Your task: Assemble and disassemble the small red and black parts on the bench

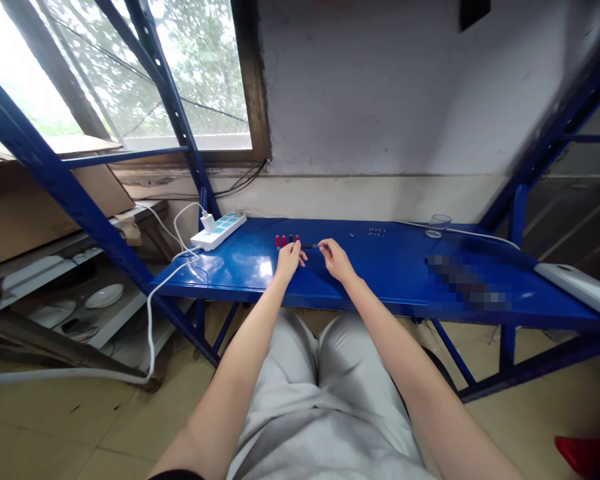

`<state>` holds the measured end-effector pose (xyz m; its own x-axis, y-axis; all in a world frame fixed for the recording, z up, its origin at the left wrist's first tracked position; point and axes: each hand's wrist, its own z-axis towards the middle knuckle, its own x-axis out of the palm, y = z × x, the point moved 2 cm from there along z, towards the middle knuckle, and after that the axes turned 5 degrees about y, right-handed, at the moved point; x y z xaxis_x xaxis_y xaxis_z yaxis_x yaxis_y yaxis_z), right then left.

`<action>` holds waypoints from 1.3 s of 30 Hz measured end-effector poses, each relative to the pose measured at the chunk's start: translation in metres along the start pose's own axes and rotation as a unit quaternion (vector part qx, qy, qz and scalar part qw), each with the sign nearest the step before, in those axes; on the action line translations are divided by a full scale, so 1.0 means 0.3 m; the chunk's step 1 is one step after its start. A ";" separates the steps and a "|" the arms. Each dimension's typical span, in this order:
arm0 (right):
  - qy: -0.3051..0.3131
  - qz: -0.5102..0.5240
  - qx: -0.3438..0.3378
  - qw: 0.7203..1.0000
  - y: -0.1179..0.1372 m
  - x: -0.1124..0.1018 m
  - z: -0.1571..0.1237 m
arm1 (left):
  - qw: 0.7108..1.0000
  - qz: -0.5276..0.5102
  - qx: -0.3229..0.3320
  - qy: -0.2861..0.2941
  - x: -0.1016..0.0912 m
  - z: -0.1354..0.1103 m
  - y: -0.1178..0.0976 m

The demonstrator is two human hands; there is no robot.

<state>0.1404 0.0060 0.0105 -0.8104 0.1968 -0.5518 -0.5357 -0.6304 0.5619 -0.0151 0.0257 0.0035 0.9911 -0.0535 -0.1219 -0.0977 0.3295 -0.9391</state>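
Observation:
A thin, dark, pen-like stick [307, 247] spans the gap between my two hands, above the blue tabletop. My left hand [290, 259] has its fingers closed around the stick's left part. At the right end, which looks paler, my right hand [334, 259] pinches it between thumb and fingertips. Just behind my left hand is a short row of small red and black cylinders [283, 241], partly covered by the fingers. Several tiny pieces [377, 232] lie in a row farther back to the right, too small to name. One more small bit [351, 235] is nearer my right hand.
A white power strip [219, 231] with a plugged-in cable lies at the table's left end. Toward the back right stands a clear glass [437, 227]. A pixelated dark object [467, 283] and a white flat-sided object [580, 287] occupy the right side. Blue metal posts [167, 87] rise at both ends.

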 end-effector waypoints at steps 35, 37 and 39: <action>0.021 0.068 0.014 0.997 -0.020 0.019 0.005 | 0.997 0.000 0.019 0.074 0.013 -0.003 -0.003; 0.032 0.073 0.036 0.996 -0.028 0.024 0.006 | 0.997 0.000 0.018 0.080 0.013 -0.004 -0.003; 0.044 0.080 0.054 0.994 -0.032 0.026 0.006 | 0.996 -0.001 0.017 0.087 0.014 -0.004 -0.002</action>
<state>0.1389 0.0150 0.0020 -0.8657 0.0309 -0.4996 -0.4279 -0.5636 0.7066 -0.0109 0.0242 0.0031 0.9602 -0.2163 -0.1770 -0.0898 0.3610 -0.9282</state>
